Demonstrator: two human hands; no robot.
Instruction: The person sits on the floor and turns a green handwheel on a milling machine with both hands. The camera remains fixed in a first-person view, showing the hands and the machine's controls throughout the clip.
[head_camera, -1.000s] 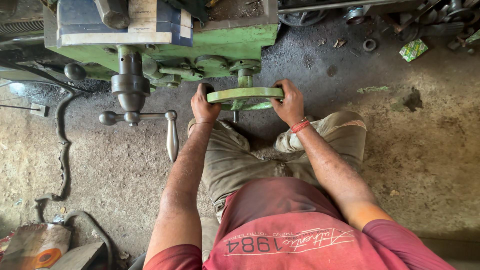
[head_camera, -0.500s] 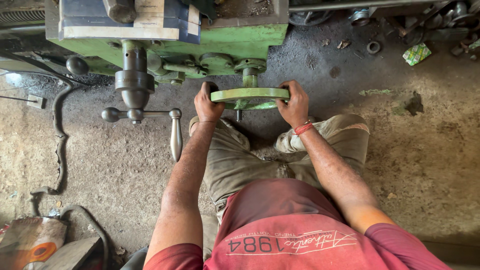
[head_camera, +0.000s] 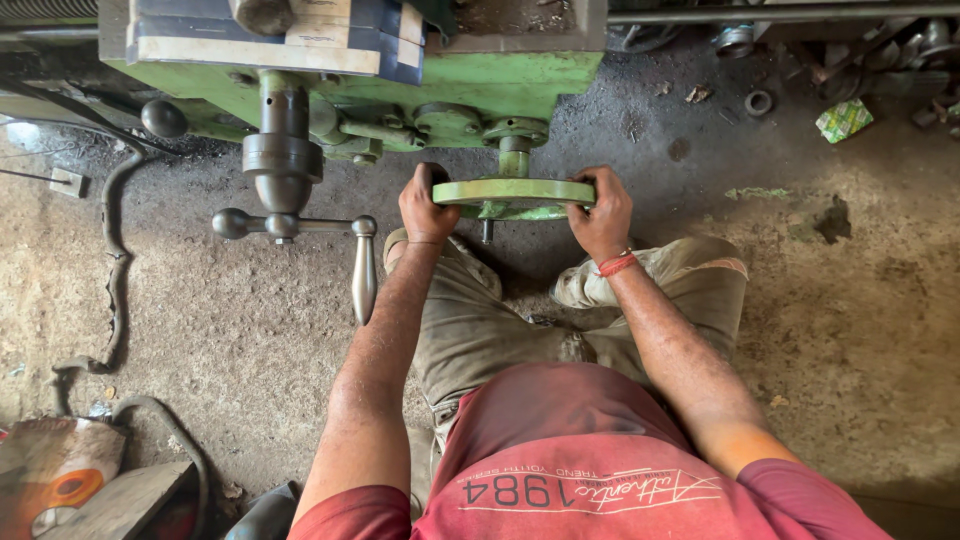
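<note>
— Just above the middle of the frame, what have you got hold of?
— Your left hand is closed over the left edge of the green handwheel; your right hand is wrapped round its right edge.
— And what's around the wheel?
— It sits under the green machine. A steel crank handle hangs to its left, apart from your hands.

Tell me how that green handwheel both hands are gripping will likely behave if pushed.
The green handwheel looks like thick cast metal, so probably stiff and heavy. It sits on a shaft from the green machine, so it should turn rather than lift. The left hand and right hand clasp opposite rims.
</note>
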